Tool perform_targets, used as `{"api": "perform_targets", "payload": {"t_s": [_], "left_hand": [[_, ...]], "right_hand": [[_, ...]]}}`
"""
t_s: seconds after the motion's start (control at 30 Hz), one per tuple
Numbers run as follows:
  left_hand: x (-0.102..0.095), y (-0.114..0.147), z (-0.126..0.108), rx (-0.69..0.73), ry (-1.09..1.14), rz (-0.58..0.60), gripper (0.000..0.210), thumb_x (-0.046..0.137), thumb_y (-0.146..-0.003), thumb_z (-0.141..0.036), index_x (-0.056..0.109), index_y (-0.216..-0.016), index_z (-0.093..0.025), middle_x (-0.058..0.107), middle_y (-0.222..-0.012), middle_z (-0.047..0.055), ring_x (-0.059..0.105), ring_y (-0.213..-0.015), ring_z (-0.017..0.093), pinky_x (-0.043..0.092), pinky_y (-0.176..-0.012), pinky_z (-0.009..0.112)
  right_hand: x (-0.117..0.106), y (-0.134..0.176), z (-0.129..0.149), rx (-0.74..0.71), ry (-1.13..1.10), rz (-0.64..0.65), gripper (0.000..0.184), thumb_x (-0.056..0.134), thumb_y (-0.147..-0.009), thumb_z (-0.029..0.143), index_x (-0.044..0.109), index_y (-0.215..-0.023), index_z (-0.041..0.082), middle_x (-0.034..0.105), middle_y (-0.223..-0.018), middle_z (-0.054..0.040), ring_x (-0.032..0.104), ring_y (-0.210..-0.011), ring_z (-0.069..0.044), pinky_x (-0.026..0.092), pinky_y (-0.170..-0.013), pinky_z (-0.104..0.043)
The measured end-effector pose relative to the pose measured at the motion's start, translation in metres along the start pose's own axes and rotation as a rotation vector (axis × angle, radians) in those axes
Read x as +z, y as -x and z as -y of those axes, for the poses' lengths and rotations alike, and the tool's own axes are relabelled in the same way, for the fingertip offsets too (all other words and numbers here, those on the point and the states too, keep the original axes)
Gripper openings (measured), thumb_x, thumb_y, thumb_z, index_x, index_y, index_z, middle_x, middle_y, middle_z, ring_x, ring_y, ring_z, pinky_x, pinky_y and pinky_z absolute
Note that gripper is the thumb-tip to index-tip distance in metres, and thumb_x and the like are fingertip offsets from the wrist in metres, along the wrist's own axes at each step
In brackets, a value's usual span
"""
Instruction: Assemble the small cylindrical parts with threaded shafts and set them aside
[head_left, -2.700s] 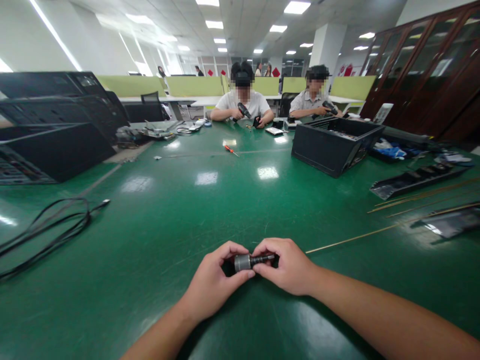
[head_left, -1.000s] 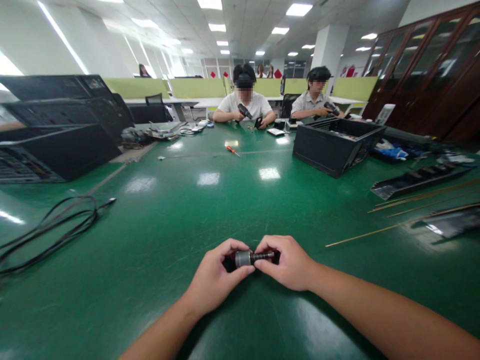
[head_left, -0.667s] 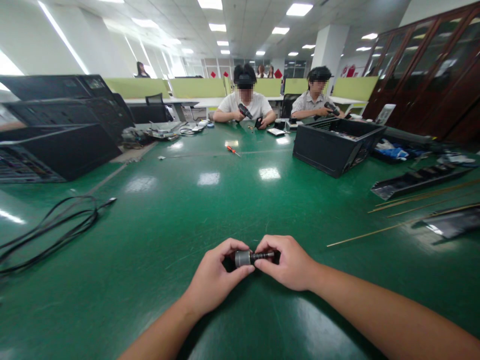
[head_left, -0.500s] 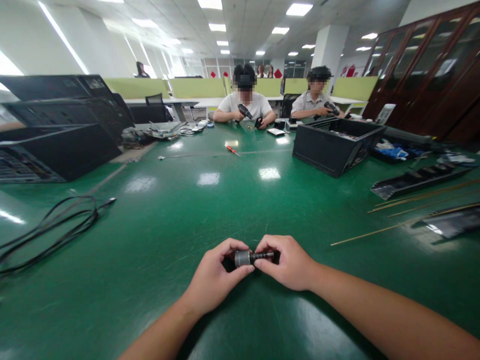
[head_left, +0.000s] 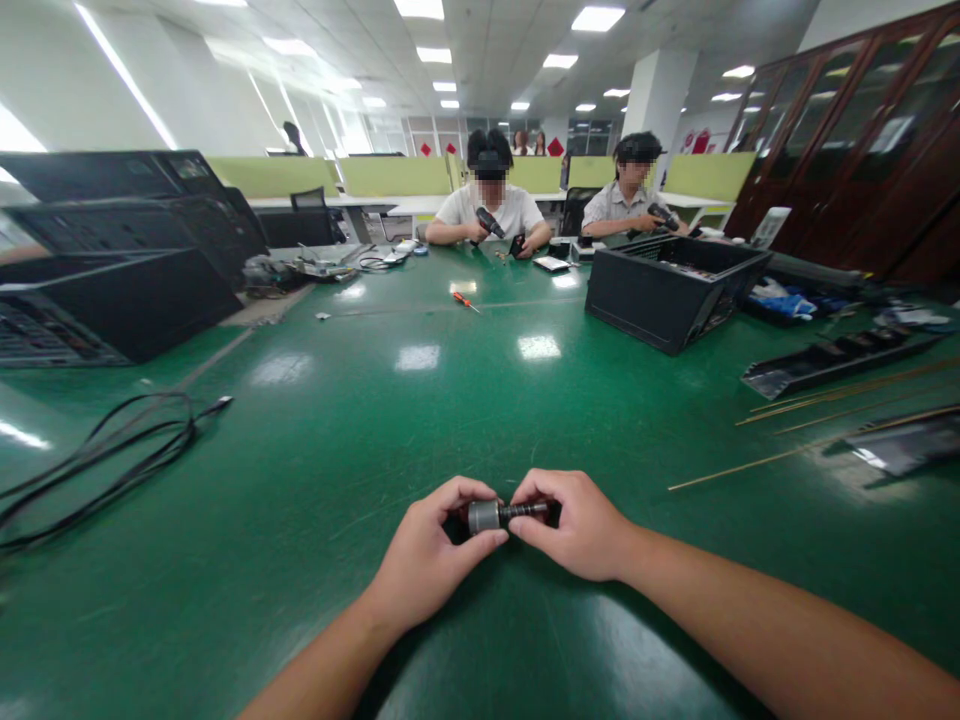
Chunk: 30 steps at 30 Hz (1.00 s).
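Note:
Near the front of the green table, my left hand (head_left: 427, 540) is closed round a grey metal cylinder (head_left: 484, 515), thumb below and fingers above. A thinner dark shaft with rings along it (head_left: 526, 510) points right from the cylinder. My right hand (head_left: 577, 525) pinches this shaft between thumb and fingers. The two hands nearly touch where cylinder and shaft meet. Whether these are one piece or two, I cannot tell. My fingers hide the ends of both parts.
Black cables (head_left: 135, 460) lie left, below dark computer cases (head_left: 135, 310). An orange screwdriver (head_left: 463, 300) lies mid-table. At right are an open black case (head_left: 667, 290), a dark metal rail (head_left: 832, 360) and thin brass-coloured rods (head_left: 750, 465). Two people opposite hold power drills.
My hands and the part between them stay in almost the same place. A person far back at the left has shifted slightly.

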<state>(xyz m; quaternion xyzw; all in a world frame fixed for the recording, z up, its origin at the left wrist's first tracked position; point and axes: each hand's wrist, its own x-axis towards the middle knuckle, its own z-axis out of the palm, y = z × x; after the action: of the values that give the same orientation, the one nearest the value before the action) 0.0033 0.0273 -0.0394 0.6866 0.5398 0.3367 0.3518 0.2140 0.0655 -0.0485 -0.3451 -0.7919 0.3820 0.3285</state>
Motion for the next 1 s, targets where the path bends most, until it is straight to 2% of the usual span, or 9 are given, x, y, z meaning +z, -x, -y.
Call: {"api": "perform_targets", "payload": {"t_s": [1.0], "left_hand": [[-0.0002, -0.0007, -0.0014, -0.014, 0.050, -0.025, 0.025, 0.074, -0.078, -0.028, 0.064, -0.099, -0.022, 0.068, -0.093, 0.000, 0.065, -0.087, 0.018, 0.047, -0.080, 0.030]], "right_hand": [[-0.0005, -0.0003, 0.0005, 0.024, -0.005, -0.008, 0.007, 0.068, -0.080, 0.021, 0.066, -0.086, 0.018, 0.064, -0.071, 0.0019, 0.055, -0.063, -0.012, 0.039, -0.060, -0.023]]}}
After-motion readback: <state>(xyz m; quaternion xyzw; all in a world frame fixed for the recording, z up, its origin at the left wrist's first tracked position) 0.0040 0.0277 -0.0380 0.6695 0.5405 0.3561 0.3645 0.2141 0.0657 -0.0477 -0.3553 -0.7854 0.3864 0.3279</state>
